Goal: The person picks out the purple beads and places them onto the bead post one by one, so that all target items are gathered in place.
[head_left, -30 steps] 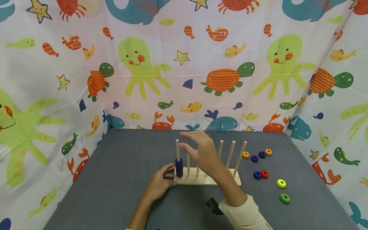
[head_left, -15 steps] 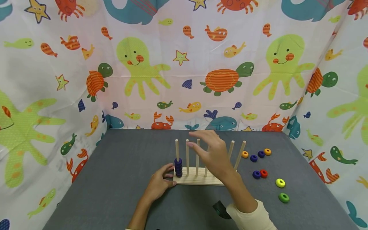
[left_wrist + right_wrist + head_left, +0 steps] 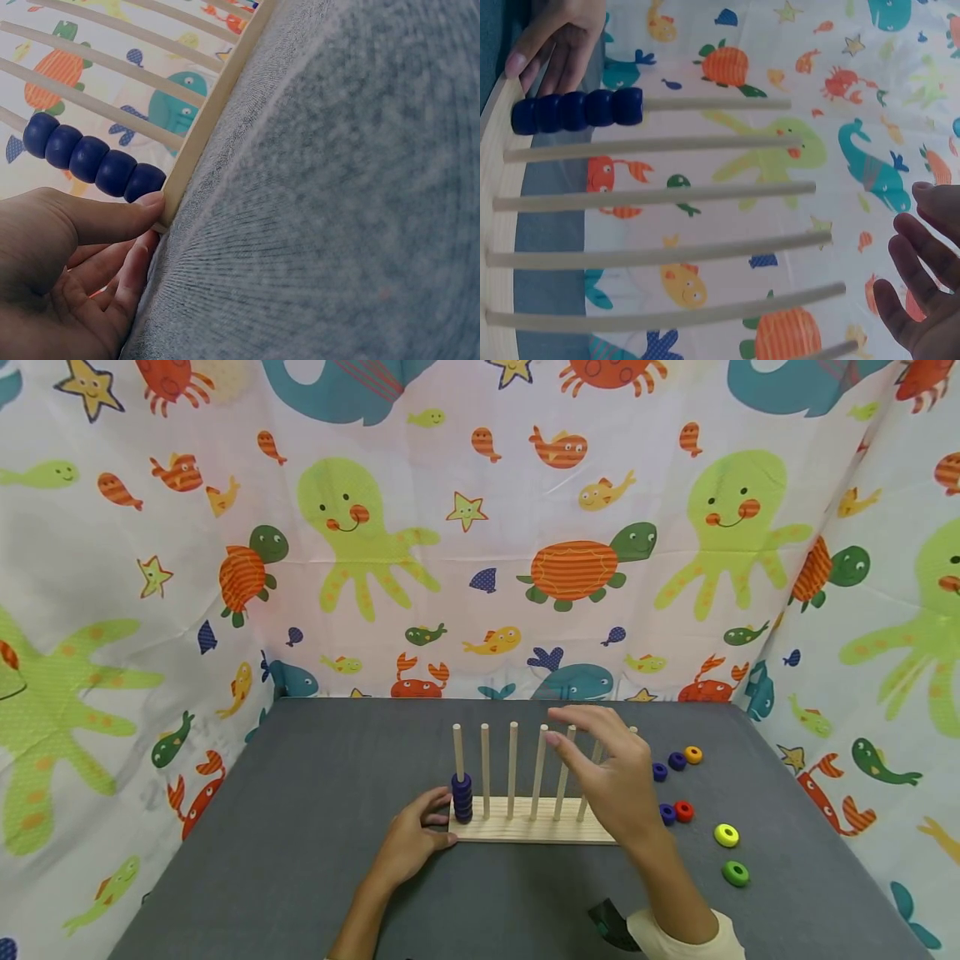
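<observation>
A wooden peg stand [image 3: 525, 832] with a row of upright pegs stands on the table. Several dark blue rings [image 3: 462, 799] are stacked on its leftmost peg; the same blue rings [image 3: 90, 159] show up close in the left wrist view. My left hand [image 3: 411, 835] holds the left end of the base, thumb on the front edge and fingers behind. My right hand [image 3: 615, 772] is in the air before the right-hand pegs, fingers spread and nothing in them. In the right wrist view, the right hand [image 3: 926, 277] is beyond the peg tops.
Right of the stand lie loose rings: a yellow ring [image 3: 726, 836], a green ring [image 3: 736, 873], a red ring [image 3: 683, 811], an orange ring [image 3: 693, 755] and several blue ones. Patterned cloth [image 3: 465, 552] encloses the grey table [image 3: 337, 777] at the back and sides.
My right hand has moved to the right along the peg tops, from near the leftmost peg to the right-hand pegs. My left hand stays on the base's left end.
</observation>
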Motion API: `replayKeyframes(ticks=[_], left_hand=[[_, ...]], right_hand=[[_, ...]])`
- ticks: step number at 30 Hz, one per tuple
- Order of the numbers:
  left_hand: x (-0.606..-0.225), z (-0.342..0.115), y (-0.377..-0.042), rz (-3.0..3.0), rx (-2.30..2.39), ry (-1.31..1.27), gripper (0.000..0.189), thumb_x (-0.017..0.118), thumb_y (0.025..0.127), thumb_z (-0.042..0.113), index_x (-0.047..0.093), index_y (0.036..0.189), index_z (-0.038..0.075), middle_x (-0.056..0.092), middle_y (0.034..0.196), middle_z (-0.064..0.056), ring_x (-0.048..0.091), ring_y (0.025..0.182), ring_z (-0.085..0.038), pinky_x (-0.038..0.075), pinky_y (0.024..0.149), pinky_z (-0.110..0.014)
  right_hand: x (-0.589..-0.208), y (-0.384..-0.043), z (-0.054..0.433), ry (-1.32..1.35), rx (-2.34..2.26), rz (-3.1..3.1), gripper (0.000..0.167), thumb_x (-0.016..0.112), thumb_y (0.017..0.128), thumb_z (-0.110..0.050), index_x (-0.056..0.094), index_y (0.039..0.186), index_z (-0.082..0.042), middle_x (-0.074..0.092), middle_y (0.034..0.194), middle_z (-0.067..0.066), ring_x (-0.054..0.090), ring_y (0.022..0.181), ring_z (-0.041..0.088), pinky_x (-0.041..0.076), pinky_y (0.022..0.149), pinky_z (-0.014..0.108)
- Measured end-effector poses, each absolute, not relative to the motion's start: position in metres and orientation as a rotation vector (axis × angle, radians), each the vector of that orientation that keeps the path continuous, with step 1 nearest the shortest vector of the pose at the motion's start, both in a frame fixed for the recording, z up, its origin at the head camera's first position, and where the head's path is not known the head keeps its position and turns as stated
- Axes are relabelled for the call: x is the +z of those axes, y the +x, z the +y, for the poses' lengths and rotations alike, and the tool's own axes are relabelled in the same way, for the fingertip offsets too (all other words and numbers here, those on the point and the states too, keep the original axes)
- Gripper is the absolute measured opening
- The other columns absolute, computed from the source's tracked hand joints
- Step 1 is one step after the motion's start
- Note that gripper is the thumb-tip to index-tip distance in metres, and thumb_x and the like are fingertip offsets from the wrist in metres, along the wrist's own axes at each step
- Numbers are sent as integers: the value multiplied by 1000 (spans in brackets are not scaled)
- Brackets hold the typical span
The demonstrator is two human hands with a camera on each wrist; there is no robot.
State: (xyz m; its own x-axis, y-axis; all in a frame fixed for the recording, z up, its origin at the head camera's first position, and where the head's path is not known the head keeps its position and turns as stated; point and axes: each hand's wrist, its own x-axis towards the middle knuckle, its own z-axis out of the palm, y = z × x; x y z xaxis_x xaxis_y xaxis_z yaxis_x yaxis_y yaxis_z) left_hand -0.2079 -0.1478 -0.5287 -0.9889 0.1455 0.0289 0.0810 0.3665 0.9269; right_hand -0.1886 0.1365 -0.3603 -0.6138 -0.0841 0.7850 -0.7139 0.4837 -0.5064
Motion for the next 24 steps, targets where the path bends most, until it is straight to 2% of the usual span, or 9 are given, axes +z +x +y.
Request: replayKeyframes(ticks=[3,7,16,24], left_hand=[[-529,-148,-208,2554,1712,212,76,83,88,5,50,157,6,62,150,-13,67,124,-32,57,100,-50],[-529,-148,-208,2557,1712,211,76,83,88,5,50,157,6,62,150,-13,67,124,-32,57,100,-50],[-528,-147,-207,2564,1721,214,75,83,86,3,53,154,7,63,149,-14,69,122,-32,59,96,-48],[-528,-147,-206,2563,1740,217,74,84,86,2,55,153,8,64,148,-14,69,122,-32,59,95,-48]], right_hand=[[-363,-185,147,611,1146,-2017,34,83,89,2,79,121,-8,77,117,6,63,99,14,48,88,17],[-369,-184,160,572,1173,-1985,35,81,89,6,79,121,-7,77,113,7,65,94,9,50,85,13],[-385,-183,192,447,1189,-1954,30,76,91,11,78,118,0,77,107,14,68,100,-3,53,89,10],[-401,-182,219,272,1231,-2027,22,72,97,4,79,118,-1,75,110,10,66,99,1,51,90,8]])
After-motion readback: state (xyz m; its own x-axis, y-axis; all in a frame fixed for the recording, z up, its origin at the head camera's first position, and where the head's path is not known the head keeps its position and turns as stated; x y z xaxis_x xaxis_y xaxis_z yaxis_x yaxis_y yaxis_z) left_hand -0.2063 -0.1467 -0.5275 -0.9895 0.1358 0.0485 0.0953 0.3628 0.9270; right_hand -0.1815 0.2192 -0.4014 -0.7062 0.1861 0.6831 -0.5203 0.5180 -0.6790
